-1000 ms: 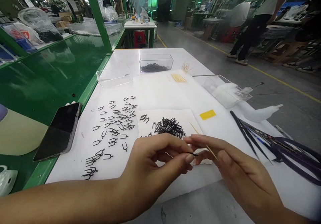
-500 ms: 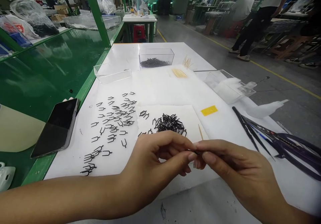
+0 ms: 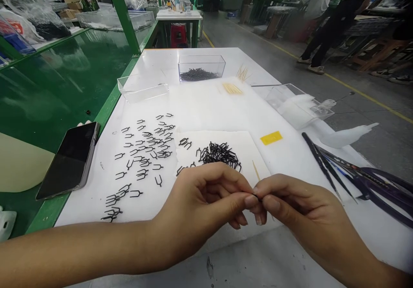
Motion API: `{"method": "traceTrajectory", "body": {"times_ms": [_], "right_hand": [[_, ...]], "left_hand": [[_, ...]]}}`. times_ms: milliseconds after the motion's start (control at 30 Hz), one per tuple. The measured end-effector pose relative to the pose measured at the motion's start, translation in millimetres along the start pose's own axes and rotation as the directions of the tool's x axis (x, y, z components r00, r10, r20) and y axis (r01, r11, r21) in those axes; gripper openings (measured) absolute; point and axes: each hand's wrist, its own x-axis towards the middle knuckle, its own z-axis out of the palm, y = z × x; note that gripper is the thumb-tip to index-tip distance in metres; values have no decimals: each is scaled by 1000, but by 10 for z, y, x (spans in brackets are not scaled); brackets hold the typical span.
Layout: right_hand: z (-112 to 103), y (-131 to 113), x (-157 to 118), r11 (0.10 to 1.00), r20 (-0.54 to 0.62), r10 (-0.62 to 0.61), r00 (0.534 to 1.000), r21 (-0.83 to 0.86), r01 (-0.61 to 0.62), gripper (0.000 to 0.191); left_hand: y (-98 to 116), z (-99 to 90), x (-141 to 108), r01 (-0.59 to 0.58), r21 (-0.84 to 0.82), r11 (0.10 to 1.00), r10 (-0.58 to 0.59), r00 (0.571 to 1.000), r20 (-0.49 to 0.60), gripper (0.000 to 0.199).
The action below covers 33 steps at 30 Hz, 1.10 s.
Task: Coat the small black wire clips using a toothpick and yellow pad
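Observation:
My left hand (image 3: 216,197) and my right hand (image 3: 300,206) meet fingertip to fingertip above the near edge of a white paper sheet (image 3: 219,136). Thumb and forefinger of each are pinched on a small black part (image 3: 256,196); only a dark sliver of it shows, so its shape is hidden. Just behind the fingers lies a heap of black forked pieces (image 3: 221,153) on the sheet. More forked pieces (image 3: 142,150) are spread over the white table to the left. A toothpick (image 3: 256,170) rests on the paper behind my right hand.
Tweezers (image 3: 321,165) and scissors (image 3: 368,180) lie at the right, near a yellow label (image 3: 271,137). A phone (image 3: 69,161) sits at the left edge. Farther back are a clear box (image 3: 201,69) of black pieces, toothpicks (image 3: 232,88) and a clear tray (image 3: 143,92).
The view has shifted slightly, so the table's things sit a little higher in the picture. Both hands keep their pinch on the small black part, and their fingertips remain together.

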Motion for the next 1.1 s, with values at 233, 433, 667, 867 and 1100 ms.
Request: {"method": "traceTrajectory", "body": {"times_ms": [233,433,667,867,1100], "right_hand": [[-2,5,-2,994,70,70,995,83,-76,8],[-25,25,-22,990,83,84,993,107,-92,5],[-30,-2,-19,994,95,74,993,69,-81,12],[-36,3,-6,990,94,97,991,90,-105,13],[-45,-19,-12,981,136,130,982,124,-147,12]], "left_hand": [[0,-3,24,35,-10,999,-35,999,-21,16],[17,-6,10,15,21,1000,-16,1000,10,12],[32,-1,15,25,39,999,-26,999,31,13],[61,-6,12,70,2,998,-71,997,37,13],[87,-26,18,167,-65,984,-163,985,60,14]]}}
